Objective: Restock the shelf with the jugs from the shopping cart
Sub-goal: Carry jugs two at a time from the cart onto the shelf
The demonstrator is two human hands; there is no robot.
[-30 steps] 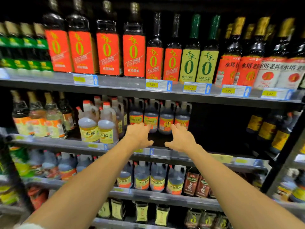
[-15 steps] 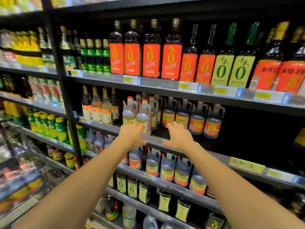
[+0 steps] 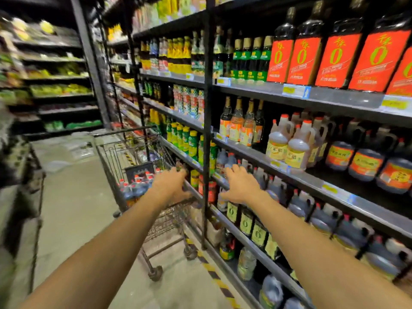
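Observation:
A wire shopping cart (image 3: 116, 166) stands in the aisle on the left, beside the shelving. Several dark jugs with red caps (image 3: 136, 186) fill its basket. My left hand (image 3: 171, 186) reaches out over the cart's near right corner, fingers spread, holding nothing. My right hand (image 3: 240, 186) is stretched forward in front of the shelf edge, fingers straight and empty. On the middle shelf (image 3: 312, 177) to the right stand pale yellow-label jugs (image 3: 289, 143) and dark jugs with orange labels (image 3: 365, 163). More dark jugs (image 3: 323, 217) line the shelf below.
A black shelf upright (image 3: 206, 121) rises between cart and jug section. Tall red-label bottles (image 3: 336, 56) fill the upper shelf. Green and yellow bottles (image 3: 182, 137) sit left of the upright. Yellow-black floor tape (image 3: 214, 273) runs along the shelf base. Another rack (image 3: 26, 197) stands at far left.
My view has swung left from the jug shelf toward the cart. Both hands have left the shelved jugs and moved down-left, the left one now over the cart.

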